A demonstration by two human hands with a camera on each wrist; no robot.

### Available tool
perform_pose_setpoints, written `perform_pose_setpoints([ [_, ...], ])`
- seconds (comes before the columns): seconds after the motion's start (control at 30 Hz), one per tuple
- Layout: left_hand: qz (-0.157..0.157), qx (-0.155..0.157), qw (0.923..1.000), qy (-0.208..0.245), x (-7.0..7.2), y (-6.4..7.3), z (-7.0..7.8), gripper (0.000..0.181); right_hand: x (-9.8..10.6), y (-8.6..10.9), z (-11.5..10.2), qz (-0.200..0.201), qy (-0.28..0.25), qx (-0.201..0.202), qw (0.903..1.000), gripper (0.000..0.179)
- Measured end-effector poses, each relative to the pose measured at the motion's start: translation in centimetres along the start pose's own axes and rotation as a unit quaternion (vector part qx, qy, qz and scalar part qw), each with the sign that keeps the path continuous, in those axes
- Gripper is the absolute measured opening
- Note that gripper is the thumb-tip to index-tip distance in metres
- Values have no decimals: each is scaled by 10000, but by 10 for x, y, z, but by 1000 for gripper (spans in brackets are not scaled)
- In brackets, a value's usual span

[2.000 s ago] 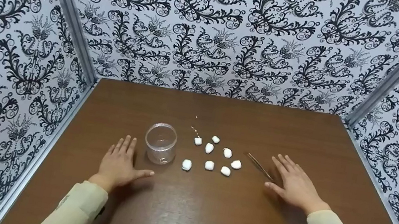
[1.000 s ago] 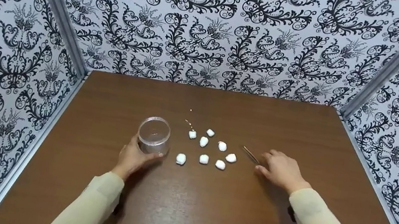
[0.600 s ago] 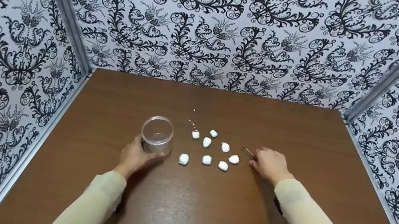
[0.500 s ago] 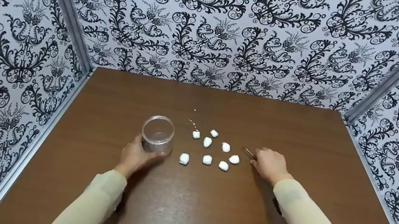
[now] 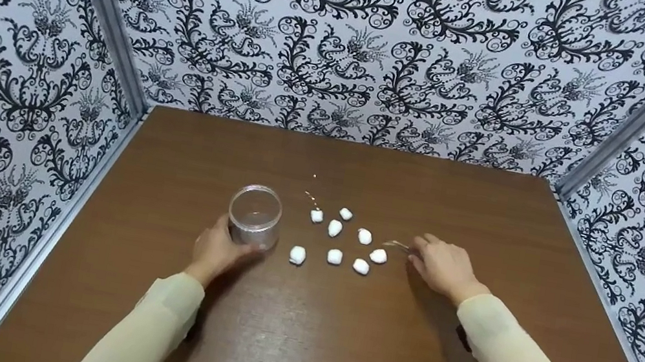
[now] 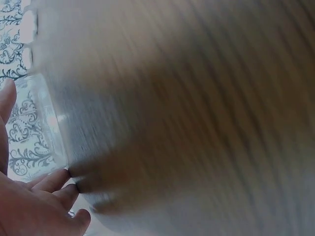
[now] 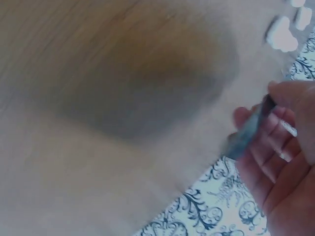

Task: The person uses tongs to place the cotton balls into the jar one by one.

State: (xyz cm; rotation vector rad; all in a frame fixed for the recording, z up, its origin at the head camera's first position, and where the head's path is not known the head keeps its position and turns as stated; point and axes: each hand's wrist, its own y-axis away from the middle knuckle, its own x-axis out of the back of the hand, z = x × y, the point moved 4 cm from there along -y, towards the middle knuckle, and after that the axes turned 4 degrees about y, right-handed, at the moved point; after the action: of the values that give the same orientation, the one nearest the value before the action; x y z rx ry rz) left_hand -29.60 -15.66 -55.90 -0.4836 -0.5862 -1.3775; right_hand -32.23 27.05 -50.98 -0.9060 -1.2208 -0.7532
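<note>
My left hand [image 5: 219, 250] grips a clear plastic jar [image 5: 253, 232] by its left and near side, thumb in front. In the left wrist view the jar [image 6: 49, 123] stands on the table with my fingers curled at its base. My right hand [image 5: 441, 265] pinches slim metal tweezers [image 5: 397, 244], whose tips point left toward the cotton balls. The right wrist view shows the back end of the tweezers [image 7: 246, 132], blurred, between thumb and fingers. Several white cotton balls [image 5: 335, 256] lie loosely between the hands; the nearest to the tweezers is one cotton ball [image 5: 378, 256].
The brown wooden table [image 5: 297, 334] has patterned wall panels [image 5: 345, 47] on its back and sides. Grey metal posts [image 5: 106, 7] stand at the corners. Tiny pale specks [image 5: 313, 199] show behind the cotton balls.
The left hand has moved from flat beside the jar to gripping it. The right hand has picked up the tweezers, and their tips have swung toward the left.
</note>
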Motion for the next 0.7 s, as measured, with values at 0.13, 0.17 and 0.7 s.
perform_pose_setpoints([
  [0.13,-12,-2,10000,-41,0,0,0,96,10,6,-1,102,-54,255,9996,14],
  [0.17,-15,-9,10000,-56,0,0,0,96,12,7,-1,106,-42,308,9995,14],
  [0.7,-240,10,9995,-223,3,-1,1,104,5,6,-7,257,353,693,9966,18],
])
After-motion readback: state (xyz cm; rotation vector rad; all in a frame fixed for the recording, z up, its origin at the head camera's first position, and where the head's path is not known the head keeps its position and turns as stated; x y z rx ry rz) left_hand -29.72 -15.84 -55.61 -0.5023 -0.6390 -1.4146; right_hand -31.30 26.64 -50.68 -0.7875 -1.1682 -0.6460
